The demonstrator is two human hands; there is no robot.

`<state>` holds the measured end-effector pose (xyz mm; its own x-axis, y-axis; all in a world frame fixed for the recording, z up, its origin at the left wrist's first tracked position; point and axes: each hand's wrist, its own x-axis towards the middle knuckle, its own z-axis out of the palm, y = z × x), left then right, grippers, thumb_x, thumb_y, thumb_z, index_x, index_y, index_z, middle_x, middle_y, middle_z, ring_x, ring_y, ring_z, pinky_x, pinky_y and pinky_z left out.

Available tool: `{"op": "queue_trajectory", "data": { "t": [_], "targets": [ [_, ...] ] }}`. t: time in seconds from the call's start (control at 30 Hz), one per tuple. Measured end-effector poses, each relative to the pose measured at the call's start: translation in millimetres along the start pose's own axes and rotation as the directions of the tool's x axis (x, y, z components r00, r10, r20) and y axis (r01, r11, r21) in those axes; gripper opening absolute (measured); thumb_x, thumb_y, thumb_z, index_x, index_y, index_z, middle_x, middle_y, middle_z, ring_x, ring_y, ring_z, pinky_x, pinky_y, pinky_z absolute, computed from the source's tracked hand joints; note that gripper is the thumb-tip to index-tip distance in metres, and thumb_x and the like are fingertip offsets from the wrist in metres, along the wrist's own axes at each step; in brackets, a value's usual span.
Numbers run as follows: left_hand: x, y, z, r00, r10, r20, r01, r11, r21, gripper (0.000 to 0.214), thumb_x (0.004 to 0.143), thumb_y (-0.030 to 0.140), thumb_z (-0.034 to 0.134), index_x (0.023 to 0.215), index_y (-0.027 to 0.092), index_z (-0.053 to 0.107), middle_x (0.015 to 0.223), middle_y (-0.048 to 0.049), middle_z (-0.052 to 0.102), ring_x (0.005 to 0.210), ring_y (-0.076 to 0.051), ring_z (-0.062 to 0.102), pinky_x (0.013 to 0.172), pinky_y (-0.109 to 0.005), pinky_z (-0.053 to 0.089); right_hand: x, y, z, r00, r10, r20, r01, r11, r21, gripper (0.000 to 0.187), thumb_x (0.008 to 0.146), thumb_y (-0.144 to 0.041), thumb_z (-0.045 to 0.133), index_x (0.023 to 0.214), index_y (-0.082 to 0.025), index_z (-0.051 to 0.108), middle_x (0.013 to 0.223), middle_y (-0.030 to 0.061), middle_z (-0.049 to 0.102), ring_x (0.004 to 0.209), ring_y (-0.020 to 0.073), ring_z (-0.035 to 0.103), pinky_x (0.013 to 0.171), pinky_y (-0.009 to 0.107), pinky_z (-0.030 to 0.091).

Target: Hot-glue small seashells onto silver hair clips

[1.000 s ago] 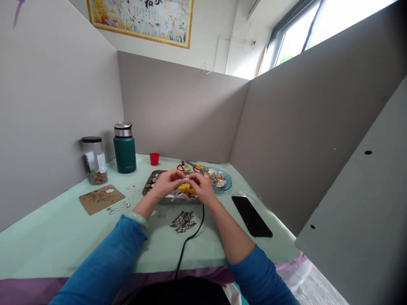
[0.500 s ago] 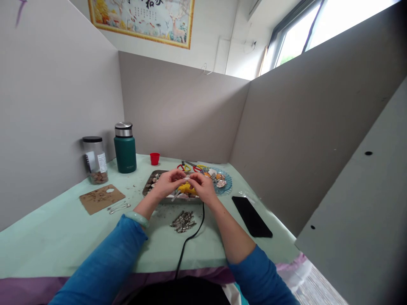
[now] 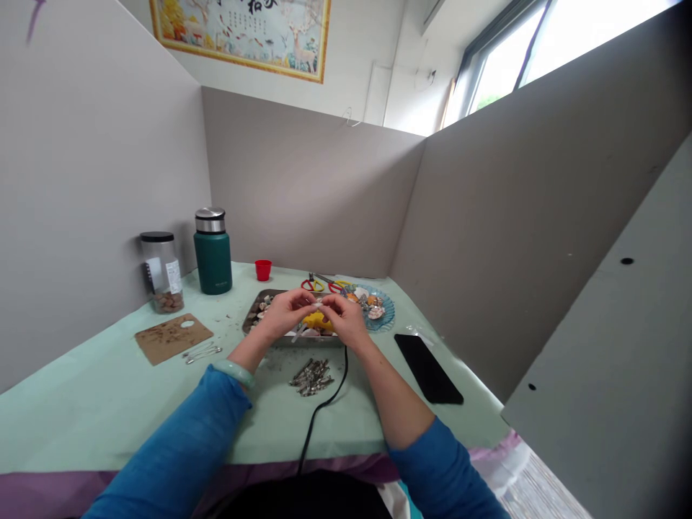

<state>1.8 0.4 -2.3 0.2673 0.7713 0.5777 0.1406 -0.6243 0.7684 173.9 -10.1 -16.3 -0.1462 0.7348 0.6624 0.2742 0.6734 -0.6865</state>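
Over a metal tray (image 3: 258, 303), my left hand (image 3: 289, 310) and my right hand (image 3: 346, 317) meet fingertip to fingertip. Both are closed in a pinch on a small whitish piece (image 3: 317, 304), too small to name and mostly covered by the fingers. Below them in the tray lie a yellow glue gun (image 3: 318, 321), only partly visible, and shells or stones. On the cloth in front of the tray is a pile of small metal clasps (image 3: 312, 377). A blue plate (image 3: 386, 313) with shells stands right of my right hand.
A black cord (image 3: 324, 405) runs from the tray to the front edge. Pliers (image 3: 324, 284) lie behind the tray. At left are a green flask (image 3: 213, 259), a jar (image 3: 165, 274), a brown card (image 3: 173, 339) and safety pins (image 3: 202, 352). A red cup (image 3: 263, 270) and black phone (image 3: 428, 367) are also there.
My fingers have shifted very slightly around the small whitish piece. Nothing else has visibly moved.
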Motion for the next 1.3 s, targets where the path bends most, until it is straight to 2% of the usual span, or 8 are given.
{"op": "queue_trajectory", "data": {
  "t": [0.2, 0.37, 0.5, 0.8, 0.93, 1.17, 1.3],
  "targets": [
    [-1, 5, -0.8, 0.992, 0.127, 0.002, -0.126, 0.984, 0.122, 0.021, 0.075, 0.037, 0.068, 0.074, 0.016, 0.063, 0.078, -0.0048, 0.064, 0.072, -0.016, 0.059, 0.066, -0.027, 0.049, 0, 3, 0, 0.999, -0.049, -0.010, 0.048, 0.996, -0.077, 0.016, 0.082, -0.033, 0.059, 0.086, -0.019, 0.066, 0.072, 0.0012, 0.065, 0.059, 0.0131, 0.058, 0.057, 0.024, 0.045],
    [-2, 6, -1.5, 0.962, 0.274, 0.012, -0.268, 0.930, 0.250, 0.016, 0.081, 0.034, 0.062, 0.076, 0.018, 0.063, 0.087, -0.0066, 0.064, 0.078, -0.016, 0.059, 0.067, -0.027, 0.048, 0, 5, 0, 0.997, -0.076, -0.025, 0.072, 0.991, -0.116, 0.016, 0.083, -0.032, 0.058, 0.087, -0.019, 0.067, 0.075, 0.0022, 0.066, 0.063, 0.0142, 0.059, 0.058, 0.025, 0.046],
    [-2, 6, -1.6, 0.944, 0.331, 0.001, -0.313, 0.891, 0.330, 0.014, 0.082, 0.032, 0.060, 0.078, 0.019, 0.064, 0.089, -0.0067, 0.064, 0.080, -0.017, 0.059, 0.071, -0.028, 0.047, 0, 4, 0, 0.995, -0.093, -0.032, 0.089, 0.990, -0.114, 0.018, 0.083, -0.033, 0.057, 0.088, -0.019, 0.067, 0.077, 0.0029, 0.066, 0.065, 0.0146, 0.060, 0.059, 0.025, 0.046],
    [-3, 13, -1.5, 0.950, 0.310, 0.032, -0.305, 0.903, 0.302, 0.012, 0.083, 0.028, 0.058, 0.077, 0.018, 0.060, 0.086, -0.0063, 0.061, 0.078, -0.016, 0.057, 0.068, -0.026, 0.046, 0, 2, 0, 0.995, -0.094, -0.030, 0.090, 0.989, -0.116, 0.016, 0.083, -0.031, 0.058, 0.087, -0.019, 0.066, 0.077, 0.0032, 0.066, 0.067, 0.0155, 0.060, 0.060, 0.025, 0.046],
    [-3, 12, -1.2, 0.958, 0.283, 0.045, -0.284, 0.917, 0.280, 0.012, 0.084, 0.028, 0.057, 0.077, 0.018, 0.058, 0.085, -0.0059, 0.060, 0.078, -0.016, 0.057, 0.066, -0.026, 0.047, 0, 2, 0, 0.995, -0.101, -0.020, 0.099, 0.991, -0.091, 0.020, 0.084, -0.031, 0.057, 0.099, -0.020, 0.064, 0.087, 0.0046, 0.067, 0.070, 0.0155, 0.061, 0.061, 0.026, 0.048],
    [-2, -3, -1.5, 0.958, 0.270, 0.096, -0.285, 0.875, 0.390, 0.004, 0.083, 0.020, 0.053, 0.084, 0.019, 0.057, 0.083, -0.0040, 0.061, 0.074, -0.016, 0.056, 0.068, -0.027, 0.046, -1, 6, -1, 0.972, -0.234, 0.033, 0.236, 0.949, -0.211, 0.016, 0.087, -0.023, 0.053, 0.099, -0.020, 0.064, 0.098, 0.0067, 0.066, 0.080, 0.0169, 0.060, 0.071, 0.028, 0.048],
    [-2, -6, -1.0, 0.964, 0.250, 0.085, -0.262, 0.869, 0.419, 0.007, 0.083, 0.020, 0.054, 0.086, 0.018, 0.060, 0.084, -0.0043, 0.064, 0.074, -0.016, 0.058, 0.070, -0.027, 0.048, -2, 7, -2, 0.968, -0.247, 0.039, 0.249, 0.938, -0.240, 0.017, 0.087, -0.023, 0.052, 0.100, -0.019, 0.062, 0.097, 0.0069, 0.066, 0.080, 0.0169, 0.060, 0.071, 0.028, 0.048]
  ]
}}
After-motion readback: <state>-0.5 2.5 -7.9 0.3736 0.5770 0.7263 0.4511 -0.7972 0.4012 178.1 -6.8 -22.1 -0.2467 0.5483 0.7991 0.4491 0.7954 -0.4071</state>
